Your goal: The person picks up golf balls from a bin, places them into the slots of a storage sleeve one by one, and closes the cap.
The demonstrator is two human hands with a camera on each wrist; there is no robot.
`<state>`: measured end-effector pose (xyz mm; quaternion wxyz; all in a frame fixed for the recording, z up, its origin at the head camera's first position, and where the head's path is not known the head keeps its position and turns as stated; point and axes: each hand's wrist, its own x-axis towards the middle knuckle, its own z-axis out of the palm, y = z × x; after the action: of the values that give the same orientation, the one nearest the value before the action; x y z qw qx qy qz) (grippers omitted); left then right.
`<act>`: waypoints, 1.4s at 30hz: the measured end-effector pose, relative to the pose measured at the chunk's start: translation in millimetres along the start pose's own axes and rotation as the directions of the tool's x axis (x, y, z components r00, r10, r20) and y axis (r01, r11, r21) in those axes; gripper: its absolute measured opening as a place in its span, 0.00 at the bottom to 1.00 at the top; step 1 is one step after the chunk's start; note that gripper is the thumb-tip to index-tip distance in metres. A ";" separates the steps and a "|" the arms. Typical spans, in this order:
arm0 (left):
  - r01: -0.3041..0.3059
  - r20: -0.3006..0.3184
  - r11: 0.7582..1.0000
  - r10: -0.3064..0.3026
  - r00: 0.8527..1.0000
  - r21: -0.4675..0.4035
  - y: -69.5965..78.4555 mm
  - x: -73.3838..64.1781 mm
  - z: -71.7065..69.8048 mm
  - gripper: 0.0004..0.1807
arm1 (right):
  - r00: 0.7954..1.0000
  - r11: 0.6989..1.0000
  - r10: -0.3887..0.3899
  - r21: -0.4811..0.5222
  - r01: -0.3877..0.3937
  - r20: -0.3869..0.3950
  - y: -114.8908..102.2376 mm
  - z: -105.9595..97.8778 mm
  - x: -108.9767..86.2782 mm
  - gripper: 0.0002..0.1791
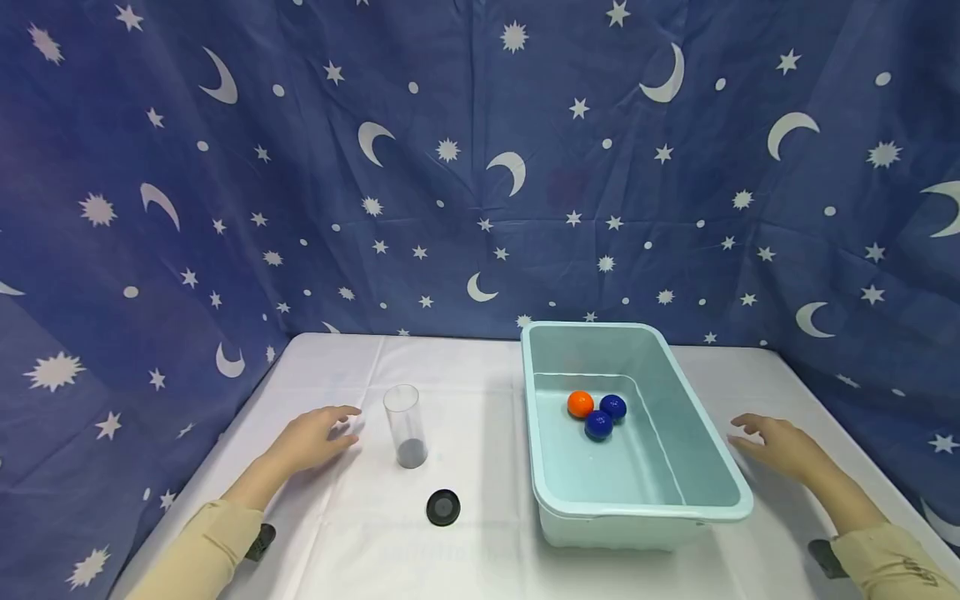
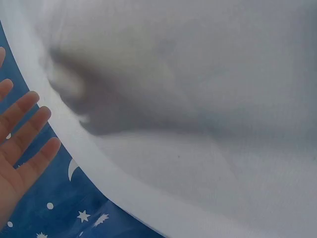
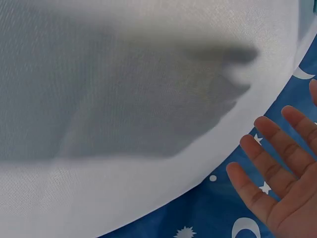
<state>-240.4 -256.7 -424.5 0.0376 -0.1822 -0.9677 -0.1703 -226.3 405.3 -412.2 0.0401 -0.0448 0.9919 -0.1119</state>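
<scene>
Currently, left hand [image 1: 318, 437] and right hand [image 1: 780, 446] are well apart, fingers relaxed and spread. Just right of the left hand, clear cylinder [image 1: 406, 421] stands upright near its fingertips; black disc [image 1: 443, 507] lies nearer the person than that hand. Just left of the right hand, pale green bin [image 1: 641, 510] holds orange ball [image 1: 581, 404] and two blue balls [image 1: 598, 425], clustered. White-covered desk [image 1: 480, 417] beneath both hands, blue star-and-moon curtain [image 1: 555, 192] beyond.

Left hand [image 1: 317, 437]: left fingers [image 2: 22, 110] spread, relaxed; left thumb [image 1: 342, 445] parted, on their near side; left forearm [image 1: 258, 483] behind them. Right hand [image 1: 783, 448]: right fingers [image 3: 283, 143] fanned, relaxed; right thumb [image 1: 746, 448] nearer side; right forearm [image 1: 840, 498] behind them.
</scene>
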 end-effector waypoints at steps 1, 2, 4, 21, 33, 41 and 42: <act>0.000 0.004 1.000 0.000 1.000 -0.005 0.7 0.5 0.1 0.22 | 1.000 1.000 -0.005 0.001 0.005 -0.003 0.0 -0.2 -0.2 0.26; 0.001 0.007 1.000 -0.001 1.000 -0.013 1.4 0.9 0.3 0.21 | 1.000 1.000 -0.008 0.004 0.008 -0.007 0.0 -0.4 -0.6 0.26; 0.002 0.009 0.999 -0.001 1.000 -0.040 2.7 1.8 1.6 0.21 | 1.000 1.000 -0.011 0.010 0.011 -0.010 -0.7 -1.2 -1.9 0.26; -0.002 0.030 0.914 0.015 0.999 -0.406 9.5 1.9 6.5 0.28 | 0.987 0.988 -0.075 0.124 0.093 -0.139 -15.0 -21.1 -7.0 0.24; -0.025 0.039 0.791 0.062 0.997 -0.611 20.2 10.3 11.8 0.36 | 0.968 0.973 -0.116 0.170 0.156 -0.223 -26.7 -42.4 -9.9 0.20; -0.011 0.030 0.709 0.046 0.999 -0.705 34.5 15.8 18.1 0.40 | 0.954 0.964 -0.163 0.164 0.208 -0.252 -46.5 -63.1 -10.6 0.19; -0.001 0.034 0.699 0.036 0.999 -0.715 36.6 15.8 18.3 0.41 | 0.953 0.964 -0.167 0.161 0.212 -0.254 -50.0 -64.5 -10.7 0.19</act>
<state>-241.9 -213.0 -428.0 -0.0562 -0.1959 -0.8248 -0.5274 -217.4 372.0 -337.5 -0.0859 -0.1226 0.9657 -0.2123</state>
